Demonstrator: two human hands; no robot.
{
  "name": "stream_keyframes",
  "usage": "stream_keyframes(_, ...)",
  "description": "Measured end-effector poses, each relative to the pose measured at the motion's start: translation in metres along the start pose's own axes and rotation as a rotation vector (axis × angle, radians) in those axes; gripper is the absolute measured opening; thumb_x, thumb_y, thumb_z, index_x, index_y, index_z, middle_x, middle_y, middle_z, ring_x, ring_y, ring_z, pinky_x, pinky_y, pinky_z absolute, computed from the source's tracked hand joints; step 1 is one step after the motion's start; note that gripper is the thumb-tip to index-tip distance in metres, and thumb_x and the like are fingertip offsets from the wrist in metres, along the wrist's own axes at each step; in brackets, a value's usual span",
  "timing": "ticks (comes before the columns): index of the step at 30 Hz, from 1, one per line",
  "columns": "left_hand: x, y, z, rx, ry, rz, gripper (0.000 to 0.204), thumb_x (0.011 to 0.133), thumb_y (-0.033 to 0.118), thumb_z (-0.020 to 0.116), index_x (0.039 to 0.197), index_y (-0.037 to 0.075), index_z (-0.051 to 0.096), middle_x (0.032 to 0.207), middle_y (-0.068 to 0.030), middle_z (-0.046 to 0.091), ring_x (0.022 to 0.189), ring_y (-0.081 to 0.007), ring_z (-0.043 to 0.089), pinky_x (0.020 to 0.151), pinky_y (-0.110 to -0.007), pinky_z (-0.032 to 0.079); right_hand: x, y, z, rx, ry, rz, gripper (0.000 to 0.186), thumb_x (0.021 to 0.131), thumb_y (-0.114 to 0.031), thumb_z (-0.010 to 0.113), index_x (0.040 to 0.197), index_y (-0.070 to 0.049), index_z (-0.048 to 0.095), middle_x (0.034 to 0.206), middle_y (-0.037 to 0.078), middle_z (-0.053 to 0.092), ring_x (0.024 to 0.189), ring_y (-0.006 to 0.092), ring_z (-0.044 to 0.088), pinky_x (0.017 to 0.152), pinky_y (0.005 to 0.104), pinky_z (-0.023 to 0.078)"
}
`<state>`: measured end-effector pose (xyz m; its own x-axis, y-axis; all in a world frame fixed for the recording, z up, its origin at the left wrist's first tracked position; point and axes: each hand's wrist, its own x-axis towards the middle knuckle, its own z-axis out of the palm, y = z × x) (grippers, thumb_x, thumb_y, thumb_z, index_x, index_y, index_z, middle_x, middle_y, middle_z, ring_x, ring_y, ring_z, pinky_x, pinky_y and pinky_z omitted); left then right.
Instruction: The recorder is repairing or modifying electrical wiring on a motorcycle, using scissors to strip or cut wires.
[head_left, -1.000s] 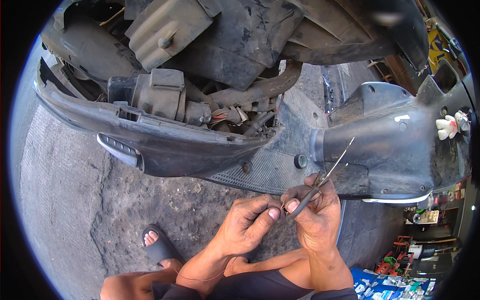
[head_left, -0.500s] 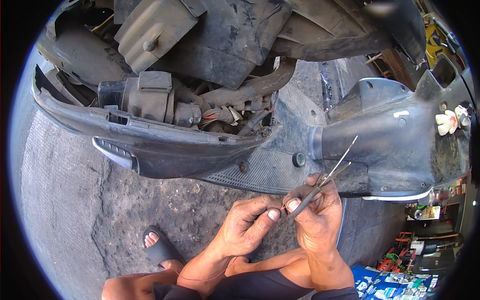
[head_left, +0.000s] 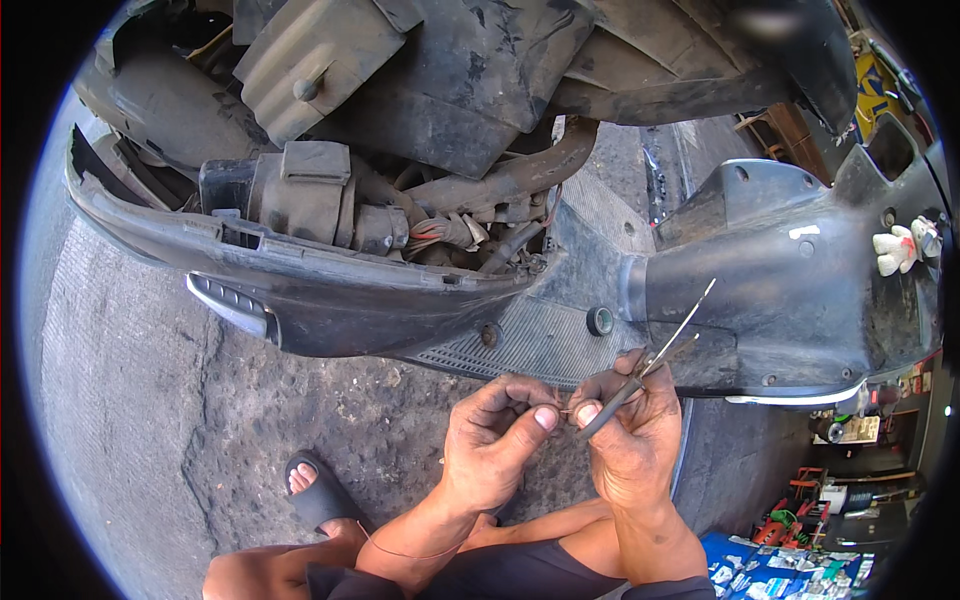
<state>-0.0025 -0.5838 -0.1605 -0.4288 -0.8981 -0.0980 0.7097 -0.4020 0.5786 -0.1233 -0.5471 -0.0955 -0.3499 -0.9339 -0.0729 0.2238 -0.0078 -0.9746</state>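
Note:
My left hand (head_left: pixel 492 437) is closed, thumb and forefinger pinching the end of a thin copper-coloured wire (head_left: pixel 563 410). Close beside it, my right hand (head_left: pixel 637 440) is closed too, its thumb and fingers meeting the other end of that wire. Across the right palm lies a slim dark piece (head_left: pixel 610 408), held under the thumb. Its far end splits into two thin prongs, one long and pale; I cannot make out its kind. A thin reddish wire (head_left: pixel 408 554) loops over my left forearm. Both hands are above my lap, in front of the scooter's ridged footboard (head_left: pixel 545 335).
A partly stripped scooter body (head_left: pixel 360 310) spans the view, with exposed wiring (head_left: pixel 440 232) and dusty dark covers (head_left: pixel 430 90). White gloves (head_left: pixel 897 247) rest on its front panel at right. Red tools (head_left: pixel 790 520) and a blue littered surface (head_left: pixel 740 575) are at lower right.
My left hand has drawn slightly away from the right, its fingers lifted and spread more behind the pinch. The wire gap between the hands is wider. My right hand has barely moved.

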Motion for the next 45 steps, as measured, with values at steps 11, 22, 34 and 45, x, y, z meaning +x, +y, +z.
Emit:
stream_keyframes(11, 0.000, 0.006, -0.008, 0.023, -0.071, -0.085, 0.013, 0.097, 0.009, 0.069, 0.103, -0.003, 0.069, 0.093, -0.0062, 0.068, 0.083, -0.0089, 0.060, 0.073, -0.024, 0.050, 0.006, -0.009, 0.000, -0.003, 0.026, -0.006, 0.051, 0.085, 0.011, 0.071, 0.126, -0.010, 0.047, 0.099, 0.017, 0.071, 0.094, 0.0165, 0.069, 0.080, 0.0266, 0.057)
stream_keyframes(22, 0.002, 0.004, -0.008, 0.082, -0.124, -0.067, 0.012, 0.096, 0.007, 0.069, 0.101, -0.003, 0.070, 0.096, -0.0065, 0.069, 0.087, -0.0107, 0.061, 0.079, -0.025, 0.050, 0.005, -0.009, -0.003, 0.032, 0.043, 0.060, 0.050, 0.085, 0.011, 0.071, 0.125, -0.007, 0.047, 0.094, 0.017, 0.072, 0.089, 0.0185, 0.071, 0.076, 0.0280, 0.058)
stream_keyframes(34, 0.002, -0.001, -0.001, -0.165, 0.006, -0.121, 0.012, 0.098, 0.007, 0.063, 0.105, -0.002, 0.062, 0.090, -0.0051, 0.063, 0.079, -0.0094, 0.056, 0.071, -0.025, 0.048, 0.003, -0.003, 0.003, -0.033, 0.004, -0.027, 0.050, 0.085, 0.013, 0.068, 0.124, -0.004, 0.042, 0.096, 0.014, 0.069, 0.086, 0.0140, 0.068, 0.073, 0.0251, 0.056)
stream_keyframes(45, 0.009, 0.014, 0.002, 0.017, -0.009, -0.113, 0.012, 0.099, 0.010, 0.065, 0.100, -0.001, 0.061, 0.089, -0.0044, 0.063, 0.077, -0.0076, 0.055, 0.067, -0.024, 0.047, 0.002, -0.003, 0.006, -0.258, -0.032, -0.059, 0.045, 0.086, 0.012, 0.067, 0.117, -0.001, 0.037, 0.097, 0.015, 0.068, 0.089, 0.0137, 0.067, 0.075, 0.0250, 0.056)
